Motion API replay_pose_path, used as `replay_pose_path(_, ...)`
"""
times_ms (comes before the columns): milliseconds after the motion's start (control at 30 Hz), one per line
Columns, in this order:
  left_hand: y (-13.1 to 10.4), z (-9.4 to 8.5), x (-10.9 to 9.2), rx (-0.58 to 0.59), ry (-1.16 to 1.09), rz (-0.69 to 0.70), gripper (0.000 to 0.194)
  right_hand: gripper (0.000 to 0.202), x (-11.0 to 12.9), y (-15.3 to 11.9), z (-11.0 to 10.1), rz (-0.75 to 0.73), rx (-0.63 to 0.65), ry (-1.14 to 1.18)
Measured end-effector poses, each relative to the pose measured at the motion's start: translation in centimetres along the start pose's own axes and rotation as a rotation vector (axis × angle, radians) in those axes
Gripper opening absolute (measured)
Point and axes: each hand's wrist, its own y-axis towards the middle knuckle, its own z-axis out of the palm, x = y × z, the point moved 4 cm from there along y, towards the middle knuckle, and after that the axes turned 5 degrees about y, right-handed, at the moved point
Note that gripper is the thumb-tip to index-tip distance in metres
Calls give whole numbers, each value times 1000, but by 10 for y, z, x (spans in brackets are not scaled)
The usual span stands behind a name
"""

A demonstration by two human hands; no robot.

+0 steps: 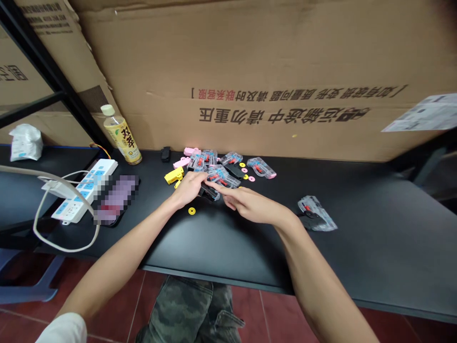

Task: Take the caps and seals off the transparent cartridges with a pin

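Observation:
My left hand (192, 186) is closed around a clear and black toy gun (210, 192) above the table's middle. My right hand (248, 202) meets it from the other side, its index finger reaching to the toy near my left fingertips. The other right fingers are curled, and whatever they may pinch is hidden. Just behind lies another clear toy gun (223, 175) with red and blue parts inside, among several similar ones. Yellow toy pieces (174, 176) and pink pieces (181, 163) are left of that pile. A yellow ring (192, 211) lies in front of my left hand.
A clear toy gun with a black part (316, 214) lies apart at right. Small rings (252, 179) dot the table behind my right hand. On the left are a drink bottle (122, 136), phone (119, 197) and power strip (85, 190) with cables. A cardboard sheet (267, 57) stands behind.

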Motion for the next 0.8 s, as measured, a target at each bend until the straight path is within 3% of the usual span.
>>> replay_pose_path(167, -5, 0, -8, -175, 152, 161, 39, 84, -3, 1, 1, 51, -33, -114)
replay_pose_path(267, -10, 6, -10, -193, 228, 200, 38, 87, -4, 3, 3, 80, -62, -148)
replay_pose_path(467, -10, 3, -9, -290, 286, 176, 40, 80, -14, 7, 6, 124, -85, -134)
replay_pose_path(600, -1, -11, -6, -346, 223, 209, 36, 67, -40, 0, -9, 251, -238, -141)
replay_pose_path(700, 4, -17, -6, -329, 175, 244, 31, 62, -61, -8, -23, 355, -329, -123)
replay_pose_path(800, 6, -14, -5, -223, 81, 206, 19, 58, -65, -12, -33, 369, -465, -52)
